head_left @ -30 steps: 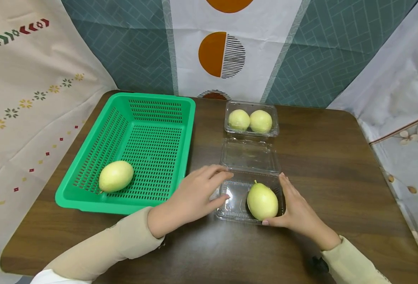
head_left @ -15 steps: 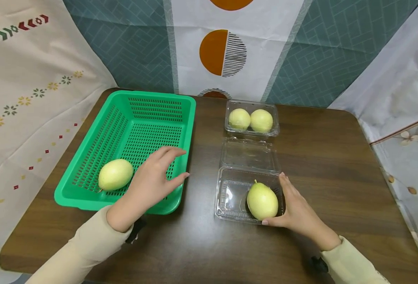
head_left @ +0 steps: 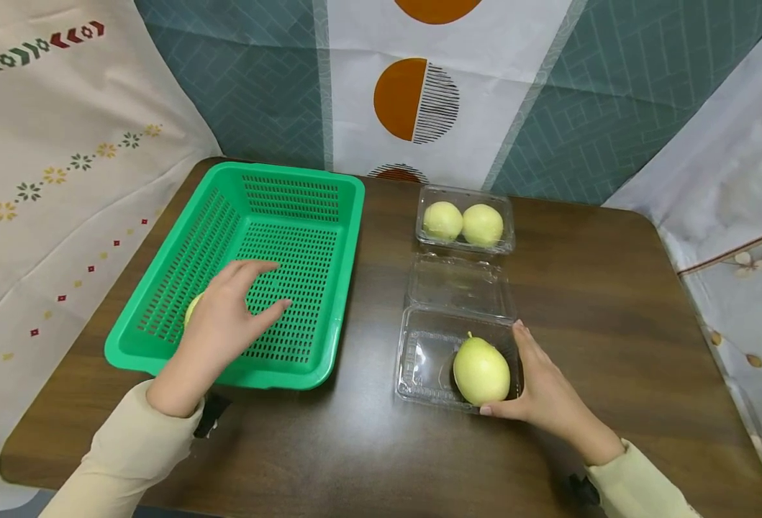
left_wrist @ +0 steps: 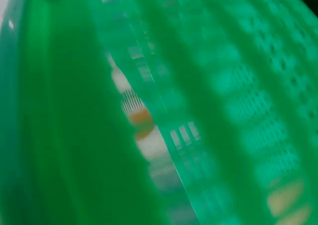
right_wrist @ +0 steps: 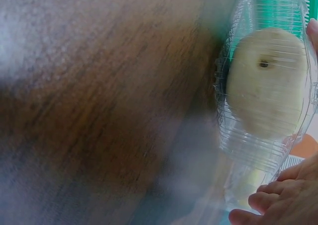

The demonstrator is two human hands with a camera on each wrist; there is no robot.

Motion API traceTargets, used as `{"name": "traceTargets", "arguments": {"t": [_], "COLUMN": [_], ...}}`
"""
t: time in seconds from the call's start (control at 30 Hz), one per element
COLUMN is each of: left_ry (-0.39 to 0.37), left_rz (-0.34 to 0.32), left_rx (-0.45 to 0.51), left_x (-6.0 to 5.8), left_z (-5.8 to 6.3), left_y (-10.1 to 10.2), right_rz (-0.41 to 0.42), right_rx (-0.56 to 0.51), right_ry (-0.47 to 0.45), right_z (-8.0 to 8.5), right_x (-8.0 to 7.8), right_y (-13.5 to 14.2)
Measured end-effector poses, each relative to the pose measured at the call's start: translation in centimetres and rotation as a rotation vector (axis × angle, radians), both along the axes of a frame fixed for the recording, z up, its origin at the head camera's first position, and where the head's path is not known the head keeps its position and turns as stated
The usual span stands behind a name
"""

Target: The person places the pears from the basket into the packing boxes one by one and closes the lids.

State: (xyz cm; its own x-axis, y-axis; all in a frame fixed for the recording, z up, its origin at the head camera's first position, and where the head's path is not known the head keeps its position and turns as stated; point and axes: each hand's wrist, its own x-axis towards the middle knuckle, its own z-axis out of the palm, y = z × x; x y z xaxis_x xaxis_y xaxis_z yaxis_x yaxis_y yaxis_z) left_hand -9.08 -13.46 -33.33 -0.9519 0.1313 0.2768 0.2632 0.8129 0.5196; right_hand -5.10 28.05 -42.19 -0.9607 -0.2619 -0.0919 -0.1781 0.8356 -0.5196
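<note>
My left hand point(head_left: 222, 318) hovers over the green basket point(head_left: 348, 288) with fingers and thumb spread apart and nothing between them. Behind that hand, only a sliver of a yellow pear point(head_left: 191, 309) shows. On the right, my right hand point(head_left: 549, 396) grips the right end of a clear plastic clamshell container point(head_left: 419, 370), thumb at the front edge and fingers at the back corner. Its lid point(head_left: 460, 286) lies folded back. One pear point(head_left: 482, 372) sits in the container's right half. In the right wrist view, that pear point(right_wrist: 268, 96) shows through the ribbed plastic wall.
Behind the lid stands another clear container point(head_left: 465, 246) with two pears point(head_left: 463, 223) in it. All rest on a dark wooden table point(head_left: 588, 288). A patterned cloth point(head_left: 419, 101) hangs along the back. Green basket wall point(left_wrist: 69, 135) blurs across the left wrist view.
My left hand has moved left from the clamshell container to above the green basket, now covering most of the pear there. My right hand has stayed on the container's right end.
</note>
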Motion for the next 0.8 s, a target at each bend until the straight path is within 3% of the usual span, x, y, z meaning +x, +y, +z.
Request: {"name": "traceTargets", "arguments": {"t": [0.27, 0.63, 0.8], "left_ry": [-0.082, -0.216, -0.284], "left_rz": [0.115, 0.137, 0.153], "left_rx": [-0.025, -0.123, -0.145], "left_x": [-0.5, -1.8, -2.1], "left_z": [-1.1, -2.3, -3.4], "left_y": [-4.4, -6.8, -7.5], "right_rz": [-0.003, 0.002, -0.003], "right_rx": [-0.008, 0.007, 0.001], "right_ry": [0.012, 0.026, 0.027], "right_z": [0.2, 0.0, 0.0], "right_x": [0.2, 0.1, 0.1], "right_y": [-0.4, -0.4, -0.4]}}
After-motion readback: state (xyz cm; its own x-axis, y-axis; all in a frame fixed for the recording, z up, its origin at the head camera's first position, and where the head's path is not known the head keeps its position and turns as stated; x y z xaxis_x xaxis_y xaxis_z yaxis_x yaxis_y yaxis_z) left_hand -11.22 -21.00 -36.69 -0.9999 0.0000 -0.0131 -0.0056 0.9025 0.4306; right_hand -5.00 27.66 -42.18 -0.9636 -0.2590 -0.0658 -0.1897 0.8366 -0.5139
